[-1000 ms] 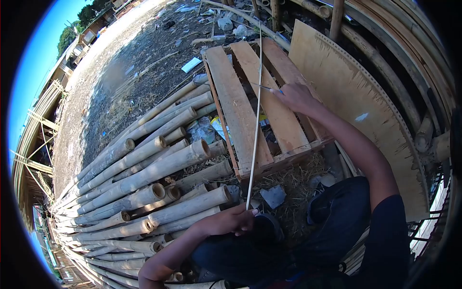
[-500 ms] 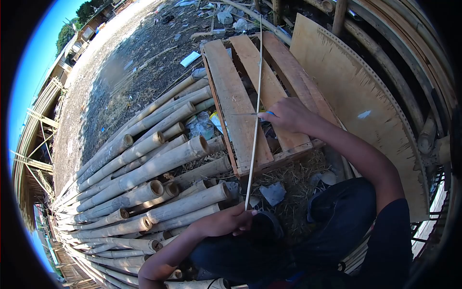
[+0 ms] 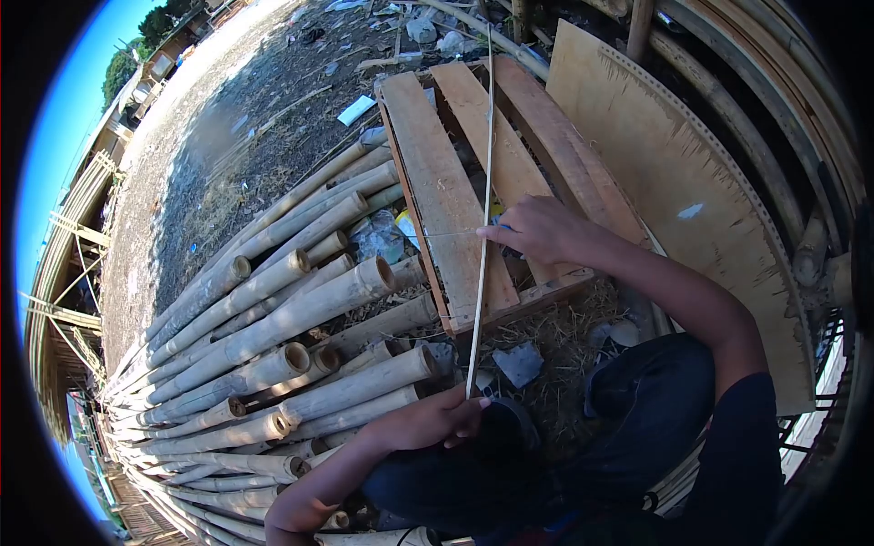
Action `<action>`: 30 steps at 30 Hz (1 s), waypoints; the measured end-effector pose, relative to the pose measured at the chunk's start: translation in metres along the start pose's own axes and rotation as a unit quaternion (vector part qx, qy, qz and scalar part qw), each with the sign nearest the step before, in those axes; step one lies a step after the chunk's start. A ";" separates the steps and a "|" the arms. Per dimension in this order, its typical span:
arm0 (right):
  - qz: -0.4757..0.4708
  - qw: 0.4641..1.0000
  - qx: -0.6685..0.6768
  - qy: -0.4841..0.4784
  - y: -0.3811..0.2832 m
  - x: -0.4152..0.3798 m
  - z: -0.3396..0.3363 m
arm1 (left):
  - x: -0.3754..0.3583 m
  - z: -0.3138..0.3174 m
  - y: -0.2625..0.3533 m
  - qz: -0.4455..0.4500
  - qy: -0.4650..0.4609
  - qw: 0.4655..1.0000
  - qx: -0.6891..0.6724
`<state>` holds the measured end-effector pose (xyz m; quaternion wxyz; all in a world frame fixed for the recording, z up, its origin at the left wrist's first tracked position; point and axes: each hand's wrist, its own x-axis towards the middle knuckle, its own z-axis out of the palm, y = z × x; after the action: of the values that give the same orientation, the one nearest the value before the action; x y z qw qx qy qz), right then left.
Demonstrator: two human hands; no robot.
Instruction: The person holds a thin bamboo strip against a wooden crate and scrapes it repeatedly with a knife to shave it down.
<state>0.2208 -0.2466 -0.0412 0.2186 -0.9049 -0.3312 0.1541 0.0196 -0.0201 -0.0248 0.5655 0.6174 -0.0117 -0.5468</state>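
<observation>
A long, thin bamboo strip (image 3: 478, 314) runs from near my knee up over a slatted wooden crate (image 3: 428, 173). Its lower end is pinched in my left hand (image 3: 432, 420), close to my bent leg. Above the crate, my right hand (image 3: 542, 229) is closed around a knife (image 3: 453, 235), whose slim blade points left across the strip. My right fingers are right at the strip, and most of the knife's handle is hidden in them.
Stacked bamboo poles (image 3: 309, 296) fill the left side, their cut ends toward me. A curved plywood sheet (image 3: 674, 182) with a splintered edge leans at the right. Stone pieces (image 3: 519, 364) lie below the crate, and litter (image 3: 421, 30) is scattered behind it.
My right hand and the knife have slid a little way down along the strip, toward me. My left hand stays at the lower end.
</observation>
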 end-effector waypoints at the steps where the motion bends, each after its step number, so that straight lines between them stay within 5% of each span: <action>1: -0.002 1.000 -0.002 0.000 0.001 0.002 0.000 | 0.000 -0.001 0.000 0.002 0.002 1.000 -0.001; 13: -0.070 0.990 -0.067 0.098 0.025 0.027 0.004 | 0.005 -0.008 0.004 0.038 0.020 0.999 -0.033; 22: -0.084 0.982 -0.082 0.145 0.030 0.042 0.002 | 0.010 -0.015 0.008 0.057 0.150 0.987 -0.026; 24: -0.046 0.987 -0.094 0.121 0.022 0.035 0.005 | 0.006 -0.021 0.005 0.037 0.103 0.994 -0.010; 30: -0.017 0.991 -0.046 0.122 0.019 0.022 0.012 | -0.010 -0.052 0.001 0.008 0.155 0.988 0.005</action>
<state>0.2424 -0.2419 -0.0638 0.2180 -0.9203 -0.3240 0.0233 0.0517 0.0214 -0.0299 0.5615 0.6974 0.0682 -0.4401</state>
